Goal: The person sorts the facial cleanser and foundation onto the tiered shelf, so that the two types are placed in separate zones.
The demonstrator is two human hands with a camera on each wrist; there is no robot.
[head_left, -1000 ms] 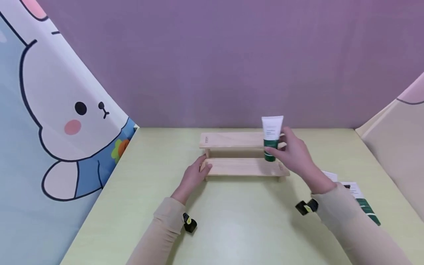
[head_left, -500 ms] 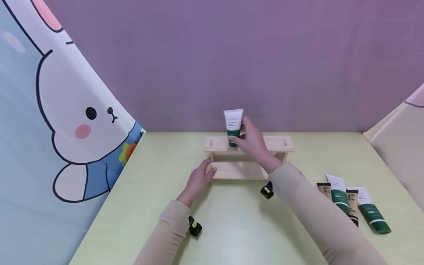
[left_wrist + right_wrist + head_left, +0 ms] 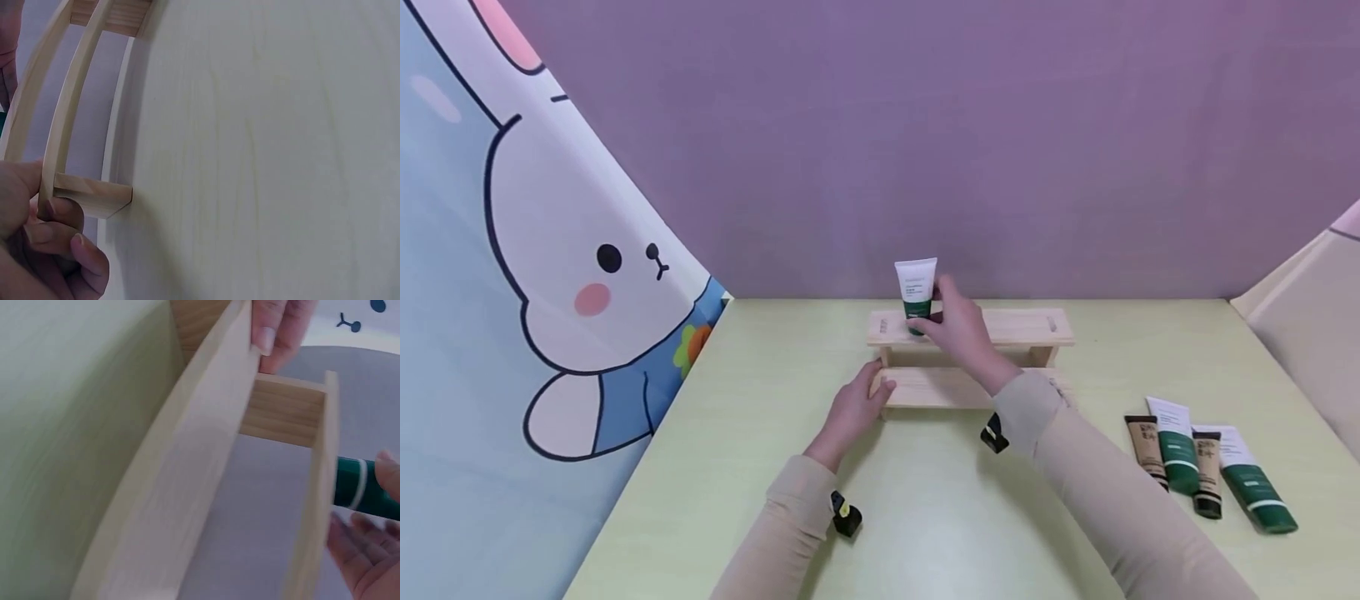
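A two-tier wooden shelf stands on the table. My left hand grips the left end of its lower board, thumb on top and fingers beneath, as the left wrist view also shows. On the upper board, near its left end, a white and green squeeze tube stands upright on its cap. My right hand holds the tube low down from the right, between thumb and fingers. In the right wrist view the tube's green cap end meets the upper board.
On the table to the right lie two white and green tubes and two small tan and black tubes. A purple backdrop rises behind the table, and a rabbit-print cloth hangs at the left.
My right hand has carried the tube leftward from the shelf's right side and down onto the left part of the upper board. My left hand keeps its grip on the lower board.
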